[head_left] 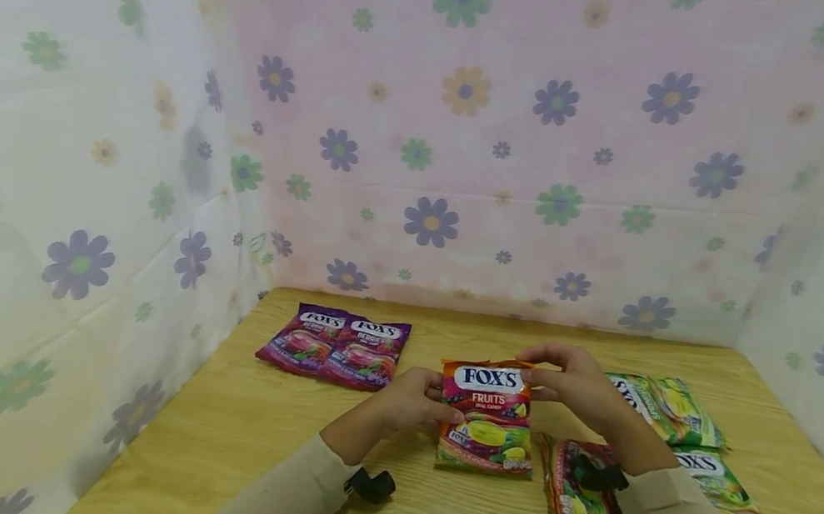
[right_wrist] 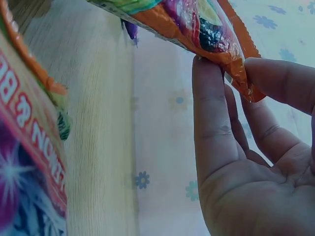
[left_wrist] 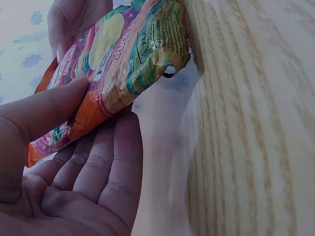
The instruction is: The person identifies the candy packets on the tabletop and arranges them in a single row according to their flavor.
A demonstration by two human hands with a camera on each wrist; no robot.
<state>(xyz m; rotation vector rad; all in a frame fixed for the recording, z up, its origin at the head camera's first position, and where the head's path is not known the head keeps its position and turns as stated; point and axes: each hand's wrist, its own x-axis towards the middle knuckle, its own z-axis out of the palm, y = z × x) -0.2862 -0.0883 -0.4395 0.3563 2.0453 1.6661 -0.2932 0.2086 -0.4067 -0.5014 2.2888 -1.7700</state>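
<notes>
A Fox's Fruits candy bag (head_left: 486, 432), orange-edged with fruit pictures, is held upright at the middle of the table between both hands. The left hand (head_left: 413, 404) grips its left side, thumb (left_wrist: 59, 105) on the front and fingers behind. At the upper right corner, the right hand (head_left: 575, 387) pinches the bag between thumb and fingers, as the right wrist view shows. A second Fruits candy bag (head_left: 577, 509) lies flat under the right wrist, partly covered by the forearm.
Two purple Berries candy bags (head_left: 364, 357) lie overlapping at the back left. Several green candy bags (head_left: 675, 406) lie on the right, partly behind the right arm. Flower-patterned cloth (head_left: 496, 174) surrounds the wooden table (head_left: 212, 437) at the back and sides.
</notes>
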